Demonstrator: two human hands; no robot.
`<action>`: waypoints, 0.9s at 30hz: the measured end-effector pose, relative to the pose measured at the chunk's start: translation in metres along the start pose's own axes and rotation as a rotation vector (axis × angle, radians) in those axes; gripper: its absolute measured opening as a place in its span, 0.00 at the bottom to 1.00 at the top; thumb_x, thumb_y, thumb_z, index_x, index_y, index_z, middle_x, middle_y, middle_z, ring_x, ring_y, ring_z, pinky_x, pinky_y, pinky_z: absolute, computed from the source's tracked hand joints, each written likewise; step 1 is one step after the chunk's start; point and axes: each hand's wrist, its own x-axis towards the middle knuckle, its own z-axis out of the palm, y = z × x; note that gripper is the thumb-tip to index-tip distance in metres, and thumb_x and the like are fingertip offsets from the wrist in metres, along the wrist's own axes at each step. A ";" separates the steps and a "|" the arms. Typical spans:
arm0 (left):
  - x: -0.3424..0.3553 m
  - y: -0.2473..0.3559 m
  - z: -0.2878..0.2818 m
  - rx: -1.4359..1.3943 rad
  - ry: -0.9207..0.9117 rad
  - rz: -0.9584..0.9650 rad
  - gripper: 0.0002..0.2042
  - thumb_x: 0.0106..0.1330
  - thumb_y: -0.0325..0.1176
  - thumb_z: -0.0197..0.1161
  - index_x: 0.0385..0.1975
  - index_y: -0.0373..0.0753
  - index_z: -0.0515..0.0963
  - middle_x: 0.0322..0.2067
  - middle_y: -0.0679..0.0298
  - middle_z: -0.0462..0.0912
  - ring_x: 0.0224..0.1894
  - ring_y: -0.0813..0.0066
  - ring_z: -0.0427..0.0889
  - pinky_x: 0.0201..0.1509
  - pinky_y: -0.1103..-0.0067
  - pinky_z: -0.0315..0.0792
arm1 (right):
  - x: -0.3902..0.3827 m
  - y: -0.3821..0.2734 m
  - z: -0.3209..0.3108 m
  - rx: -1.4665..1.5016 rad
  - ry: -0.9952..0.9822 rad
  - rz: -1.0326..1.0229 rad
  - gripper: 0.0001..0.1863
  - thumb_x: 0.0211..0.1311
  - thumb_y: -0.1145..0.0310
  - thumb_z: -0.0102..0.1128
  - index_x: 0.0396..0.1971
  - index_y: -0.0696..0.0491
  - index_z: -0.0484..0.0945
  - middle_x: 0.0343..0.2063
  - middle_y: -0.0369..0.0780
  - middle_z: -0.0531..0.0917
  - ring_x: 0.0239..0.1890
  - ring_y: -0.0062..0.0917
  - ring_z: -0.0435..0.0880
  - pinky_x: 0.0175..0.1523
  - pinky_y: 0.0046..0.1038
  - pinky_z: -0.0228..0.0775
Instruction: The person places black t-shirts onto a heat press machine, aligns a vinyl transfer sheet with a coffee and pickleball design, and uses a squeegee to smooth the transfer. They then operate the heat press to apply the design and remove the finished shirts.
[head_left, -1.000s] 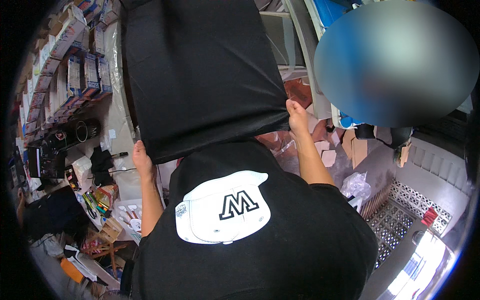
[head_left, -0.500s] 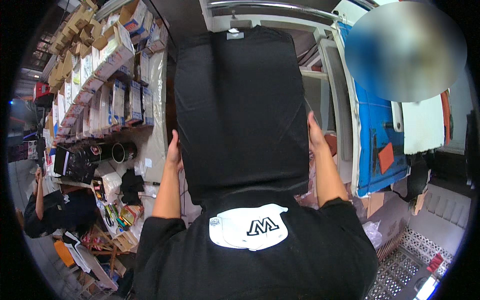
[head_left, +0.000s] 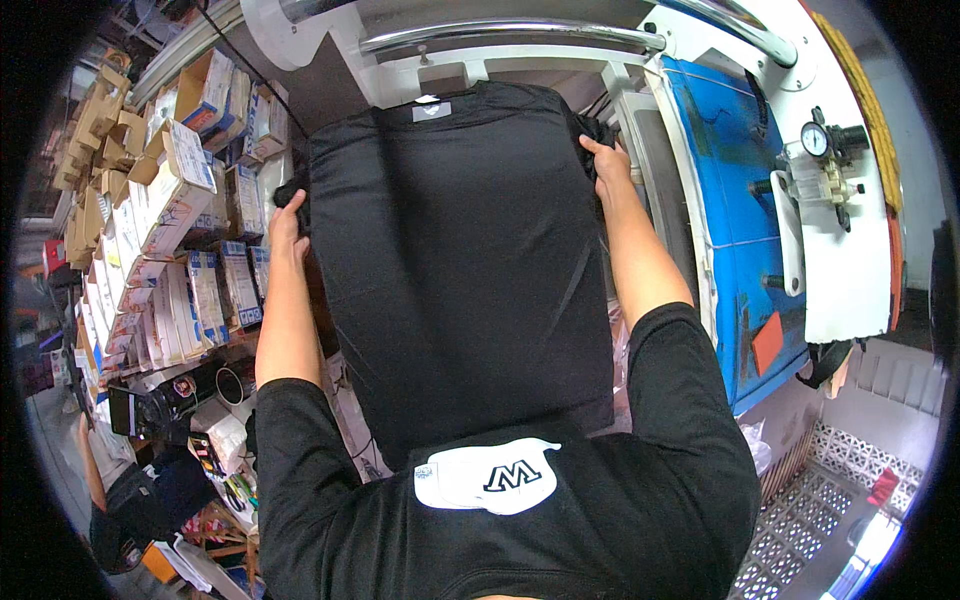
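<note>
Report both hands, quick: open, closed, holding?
Left hand: at left edge of black shirt, partly hidden; grip can't be told.
Right hand: at its right edge, partly hidden; grip can't be told.

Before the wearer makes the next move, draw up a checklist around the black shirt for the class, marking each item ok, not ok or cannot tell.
1. Grey label visible at the far end of the black shirt: ok.
2. Left hand at the left bunched cloth: ok.
3. Right hand at the right bunched cloth: ok.
4. Firm grip on both sides: cannot tell; fingers are partly hidden.
5. Cloth free of creases: not ok; faint ones show toward the right edge.
6. Pressure gauge reading: cannot tell; the dial is too small.
</note>
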 end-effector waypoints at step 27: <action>-0.073 0.028 0.143 1.318 -0.062 1.328 0.10 0.64 0.32 0.61 0.42 0.37 0.82 0.44 0.56 0.83 0.49 0.56 0.80 0.56 0.64 0.71 | -0.123 -0.073 0.098 -1.149 -0.177 -1.220 0.22 0.61 0.58 0.62 0.53 0.53 0.78 0.51 0.47 0.80 0.58 0.41 0.75 0.66 0.44 0.62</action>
